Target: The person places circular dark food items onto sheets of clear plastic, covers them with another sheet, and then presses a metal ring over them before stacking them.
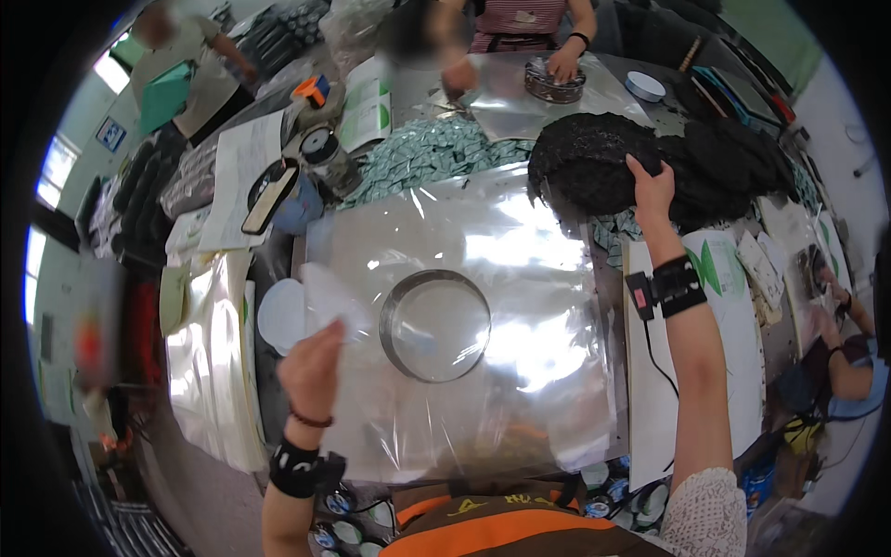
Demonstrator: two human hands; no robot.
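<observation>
My left hand (312, 369) pinches a thin white sheet, probably a paper disc (327, 299), blurred by motion. Beside it lies a stack of round white discs (280, 317). My right hand (654, 191) reaches forward and grips the near right edge of a thick, round black fibrous mass (585, 163); some of its fingers are hidden. Between my hands, an open metal ring (385, 341) rests on a shiny clear plastic sheet (418, 432). Both of my wrists wear black straps.
Small green packets (431, 150) are heaped beyond the sheet. At left stand a blue tub (299, 209) and a jar (334, 163). Across the table, a co-worker's hand (562, 64) presses into a dark-filled ring (553, 87). Another co-worker's hands (827, 327) are at far right.
</observation>
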